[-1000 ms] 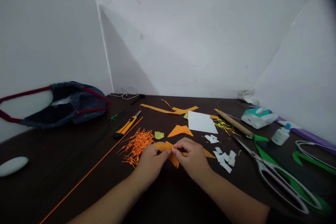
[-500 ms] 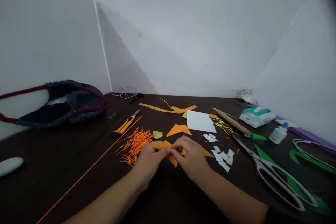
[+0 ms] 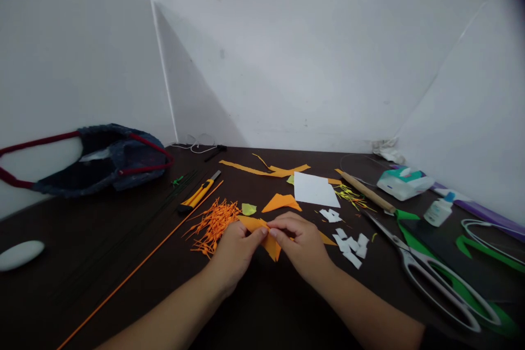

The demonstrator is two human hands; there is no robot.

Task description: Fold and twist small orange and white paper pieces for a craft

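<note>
An orange paper piece (image 3: pixel 272 247), creased and sharply pointed, is held over the dark tabletop (image 3: pixel 262 311) between a heap of thin orange stems (image 3: pixel 217 221) and scattered white scraps (image 3: pixel 353 260). One corner is fanned leftward; another is pointed downward. The paper is pinched between thumb and fingers by the left hand (image 3: pixel 235 251), and its middle is gripped likewise by the right hand (image 3: pixel 302 239), the two thumbs nearly met. The heap's right edge is covered by the left hand, the gripped fold is hidden, and an orange offcut (image 3: pixel 327 239) is partly blocked by the right.
</note>
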